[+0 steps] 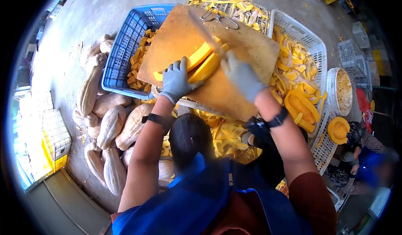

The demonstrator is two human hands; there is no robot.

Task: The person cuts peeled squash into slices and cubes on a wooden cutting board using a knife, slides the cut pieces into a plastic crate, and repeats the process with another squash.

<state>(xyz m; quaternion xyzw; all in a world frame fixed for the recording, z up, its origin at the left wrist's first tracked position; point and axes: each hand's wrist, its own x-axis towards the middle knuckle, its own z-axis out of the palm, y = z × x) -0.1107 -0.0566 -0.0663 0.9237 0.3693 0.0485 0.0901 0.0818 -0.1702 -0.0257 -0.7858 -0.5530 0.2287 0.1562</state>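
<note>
Long peeled pumpkin strips (207,67) lie side by side on a wooden cutting board (165,36). My left hand (175,79), in a grey glove, grips their near ends, fingers over one side and thumb on the other. A knife (204,30), smeared by motion, crosses the far end of the strips. Its handle is in my gloved right hand (244,75), which is blurred too. Scissors (218,18) rest on the board's far edge. Under the board's left side, a blue crate (121,52) holds pumpkin cubes (140,59).
Whole pumpkins (112,124) are heaped at left. White crates of peelings (295,65) stand at right, with a halved pumpkin (300,105) among them. Beyond are a white bucket (340,92) and another person (368,159) beside a cut pumpkin (338,130).
</note>
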